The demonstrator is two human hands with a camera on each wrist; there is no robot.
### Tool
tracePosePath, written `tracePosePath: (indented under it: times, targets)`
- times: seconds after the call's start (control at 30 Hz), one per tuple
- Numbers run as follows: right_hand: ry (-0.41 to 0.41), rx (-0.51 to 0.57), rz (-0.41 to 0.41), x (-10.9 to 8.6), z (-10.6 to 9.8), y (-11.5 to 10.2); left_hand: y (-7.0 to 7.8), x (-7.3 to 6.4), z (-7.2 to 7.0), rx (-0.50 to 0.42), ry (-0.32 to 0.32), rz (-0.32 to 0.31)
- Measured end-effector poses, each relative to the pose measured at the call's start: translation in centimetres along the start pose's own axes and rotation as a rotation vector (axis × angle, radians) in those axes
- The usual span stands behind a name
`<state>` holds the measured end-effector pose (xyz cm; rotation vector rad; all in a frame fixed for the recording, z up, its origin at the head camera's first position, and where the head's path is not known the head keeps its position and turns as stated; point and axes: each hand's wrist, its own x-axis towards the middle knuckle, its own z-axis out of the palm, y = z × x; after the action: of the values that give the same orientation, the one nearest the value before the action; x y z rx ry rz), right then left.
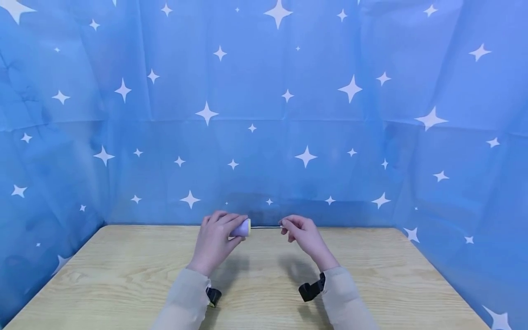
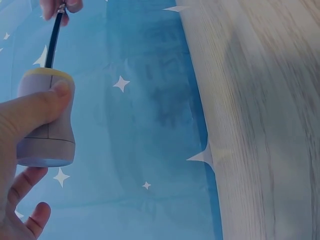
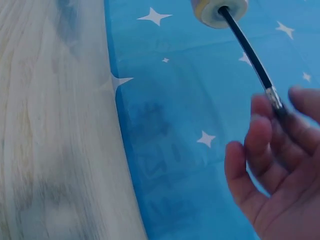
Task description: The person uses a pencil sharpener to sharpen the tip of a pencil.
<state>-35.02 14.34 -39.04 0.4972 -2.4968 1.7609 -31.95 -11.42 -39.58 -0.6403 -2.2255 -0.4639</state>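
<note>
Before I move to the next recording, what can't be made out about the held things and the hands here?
- Inner end of the black rod: hidden inside the lilac body, all views.
- Rod's outer tip: blurred among the fingers of the right hand, right wrist view.
- Lilac body's far end: cut off by the top edge, right wrist view.
- Part of the left hand: cut off by the left edge, left wrist view.

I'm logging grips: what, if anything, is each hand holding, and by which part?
The left hand grips the lavender cylinder around its side; the right hand pinches the dark rod near its metal-banded end.
</note>
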Motion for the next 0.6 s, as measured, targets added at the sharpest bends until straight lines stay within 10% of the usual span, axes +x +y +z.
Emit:
tracePosePath:
  times: [0.6]
  targets:
    - [-0.022, -0.032, 0.007, -0.5, -1.7, 0.1, -0.1, 0.0, -0.2, -0.031, 0.004, -0.019]
